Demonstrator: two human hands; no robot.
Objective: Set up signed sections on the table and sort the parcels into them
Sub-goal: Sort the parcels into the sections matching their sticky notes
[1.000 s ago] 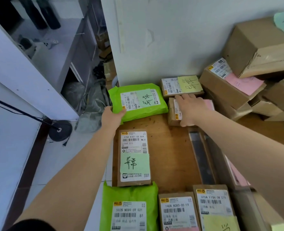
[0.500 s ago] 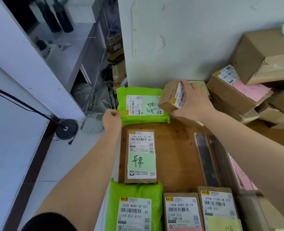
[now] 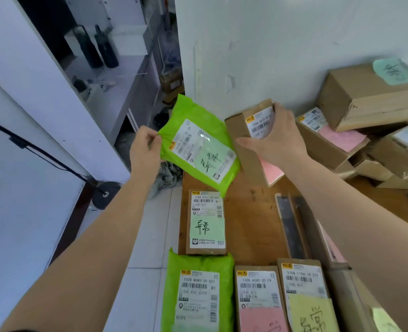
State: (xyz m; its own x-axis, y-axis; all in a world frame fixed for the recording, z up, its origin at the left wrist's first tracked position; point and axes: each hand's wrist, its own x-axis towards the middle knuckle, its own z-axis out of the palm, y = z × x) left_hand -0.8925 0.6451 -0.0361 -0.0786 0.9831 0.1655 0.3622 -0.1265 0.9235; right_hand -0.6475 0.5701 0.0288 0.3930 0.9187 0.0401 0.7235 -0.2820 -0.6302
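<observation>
— Green poly mailer [image 3: 199,149], one item: where held?

— Lifted clear of the bench [image 3: 248,219], tilted, above its far left corner. Left hand [image 3: 144,153] pinches its left edge between thumb and curled fingers [image 3: 150,137]. White shipping label and pale green handwritten note face up.

— Brown carton [image 3: 243,140]?

— Also raised, tilted, just right of the mailer and near the wall [image 3: 270,56]. Right hand [image 3: 278,137] grips it from above, fingers wrapped over the top edge, thumb along the near side. White label up top, pink note [image 3: 271,172] at the lower end.

— Stock lying flat on the bench?

— Along the left edge: flat brown parcel [image 3: 205,224] with a green handwritten note. At the near edge, left to right: second green mailer [image 3: 195,291] hanging partly past the left edge, carton with pink note [image 3: 258,300], carton with yellow note [image 3: 306,300].

— Far right corner?

— Heap of brown cartons [image 3: 366,130] stacked against the wall, one carrying a pink note, the topmost a pale green one.

— Anything else on the surface?

— Two dark flat strips [image 3: 291,233] lying lengthwise right of centre.
</observation>
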